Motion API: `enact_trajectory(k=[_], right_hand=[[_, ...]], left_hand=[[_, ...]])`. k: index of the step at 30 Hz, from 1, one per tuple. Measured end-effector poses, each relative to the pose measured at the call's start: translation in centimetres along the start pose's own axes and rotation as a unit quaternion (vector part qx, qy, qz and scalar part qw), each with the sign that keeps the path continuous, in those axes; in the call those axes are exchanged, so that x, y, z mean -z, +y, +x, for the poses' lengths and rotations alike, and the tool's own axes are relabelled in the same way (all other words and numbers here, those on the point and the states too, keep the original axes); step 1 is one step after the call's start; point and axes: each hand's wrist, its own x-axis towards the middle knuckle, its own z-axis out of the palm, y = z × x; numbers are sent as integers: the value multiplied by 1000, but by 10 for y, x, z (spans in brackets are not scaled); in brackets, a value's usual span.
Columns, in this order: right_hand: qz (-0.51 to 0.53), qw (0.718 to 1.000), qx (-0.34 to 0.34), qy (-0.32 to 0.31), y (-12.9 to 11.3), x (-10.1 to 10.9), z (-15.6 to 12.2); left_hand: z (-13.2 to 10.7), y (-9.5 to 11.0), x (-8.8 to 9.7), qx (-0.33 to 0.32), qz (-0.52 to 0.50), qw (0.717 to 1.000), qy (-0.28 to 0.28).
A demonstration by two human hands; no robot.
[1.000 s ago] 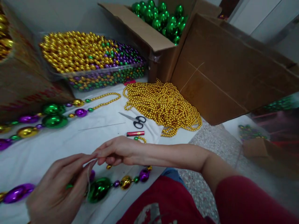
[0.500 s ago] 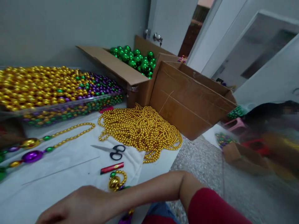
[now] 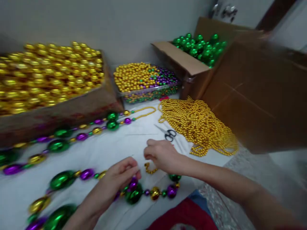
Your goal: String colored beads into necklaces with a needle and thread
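Head view, blurred toward the sides. Working over front bead strand: passes under left hand, runs right below both hands, then bends up to a green bead, partly hidden at right wrist. Brings left thumb and fingertips together right at a purple bead; cannot tell whether gripping or only touching. Curls fingers of right hand inward, just right of left hand, apart from it; cannot tell if pinching anything. Between hands, just under right fingers, short gold bead curve; cannot tell if joined to the strand

Next, surface: white cloth spread over desk. Toward the back, second bead strand in two near-parallel rows, ending right in a small gold loop. Beyond right hand, scissors with black handles, spread a little; left of those, thin needle-like rod. Farther right, big heap of gold bead strings. Past desk edge, speckled floor. Behind everything, plain wall; top right, door knob

Now containers: far left, cardboard box heaped with large gold beads. Back middle, clear tub: gold at left, purple and green at right, mixed colors through front side. Right of tub, open box filled with shiny green balls. Beside it, brown box, inside not visible
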Motion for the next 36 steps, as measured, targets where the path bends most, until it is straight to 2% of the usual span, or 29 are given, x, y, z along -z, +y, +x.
enact_trajectory(k=[4, 7, 10, 12, 15, 18, 20, 22, 23, 26, 28, 30, 33, 34, 36], right_hand=[[42, 998, 19, 52, -12, -4, -12], [71, 992, 35, 94, -24, -13, -27], [57, 992, 51, 96, -31, -28, -39], [53, 994, 50, 82, -31, -36, -44], [81, 996, 33, 32, -26, -41, -45], [136, 990, 9, -46, -14, -36, -36], [199, 978, -10, -61, -6, -31, -24], [294, 954, -44, -49, -1, -28, -11], [352, 932, -66, -52, 0, -28, -5], [523, 829, -131, -148, 0, -34, 8], [577, 775, -160, -204, -1, -38, 11], [604, 744, -180, -223, -1, -41, 10], [640, 703, -209, -229, -2, -42, 7], [644, 697, -220, -226, -2, -42, 6], [638, 702, -236, -212, -1, -44, 4]], left_hand=[[-4, 9, -11, -3, -134, 991, 13], [-2, 4, -13, -16, -234, 972, 20], [-4, -5, -13, -39, -275, 960, 37], [-5, -9, -14, -59, -254, 963, 59], [-9, -13, -15, -110, -170, 975, 93], [-15, -13, -16, -134, -63, 983, 109], [-19, -12, -16, -144, 7, 982, 119], [-22, -10, -16, -172, 71, 975, 126], [-23, -9, -16, -189, 103, 968, 127], [-23, -7, -14, -256, 224, 931, 128], [-21, -9, -11, -300, 304, 895, 127], [-18, -13, -10, -328, 343, 871, 130], [-14, -24, -10, -354, 362, 849, 151], [-12, -27, -11, -361, 372, 840, 162], [-11, -34, -13, -371, 394, 822, 180]])
